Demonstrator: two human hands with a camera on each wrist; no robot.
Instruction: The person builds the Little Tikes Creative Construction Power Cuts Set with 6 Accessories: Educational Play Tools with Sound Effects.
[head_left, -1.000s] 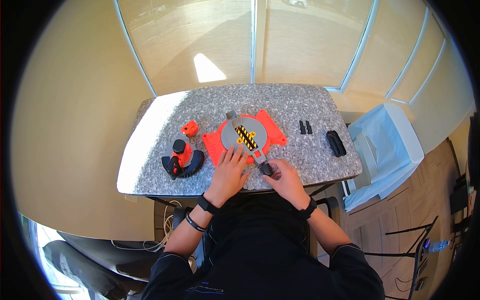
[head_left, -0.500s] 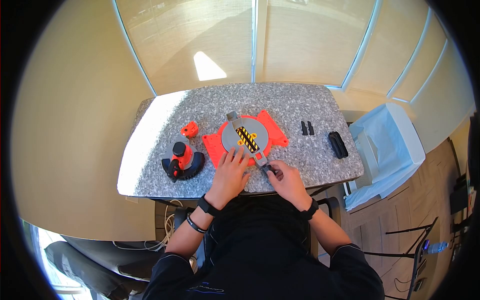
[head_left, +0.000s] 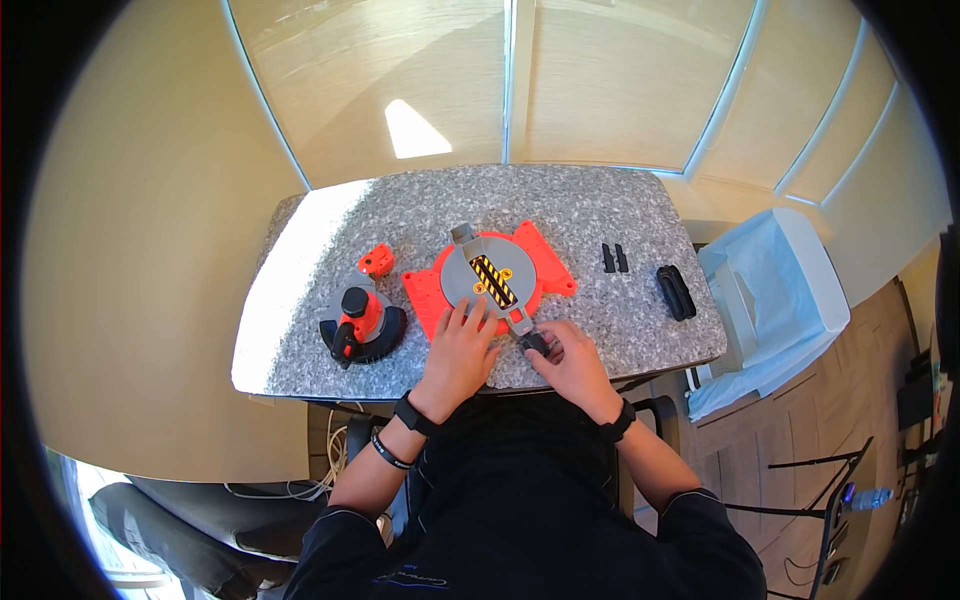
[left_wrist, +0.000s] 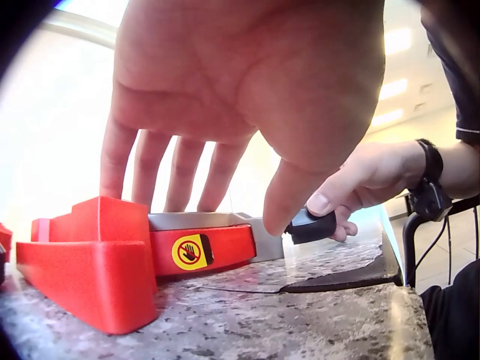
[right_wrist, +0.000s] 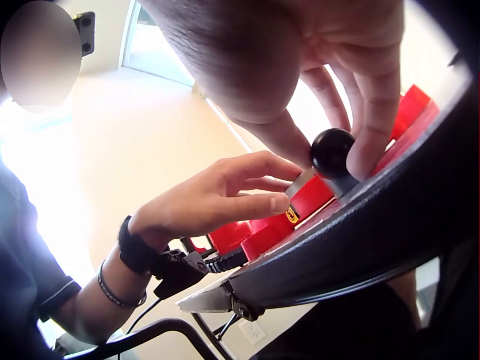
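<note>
A toy miter saw base with red wings (head_left: 424, 292) and a round grey turntable (head_left: 457, 268) lies on the granite-patterned table. A black-and-yellow striped slot crosses the turntable. My left hand (head_left: 456, 358) rests its extended fingertips on the near left edge of the turntable. At the front, the turntable's grey arm ends in a black knob (right_wrist: 331, 152). My right hand (head_left: 576, 368) pinches that knob between thumb and fingers. Left of the base stands the red, grey and black saw head (head_left: 366, 322), with a small red piece (head_left: 377, 260) behind it.
Two small black strips (head_left: 614, 258) and a long black part (head_left: 676, 292) lie on the right of the table (head_left: 640, 200). A bin with a light blue liner (head_left: 785, 290) stands beyond the right edge. A chair arm shows below the table's edge.
My right fingers have shifted slightly around the knob, which appears turned a little between the frames. My left hand stays on the turntable.
</note>
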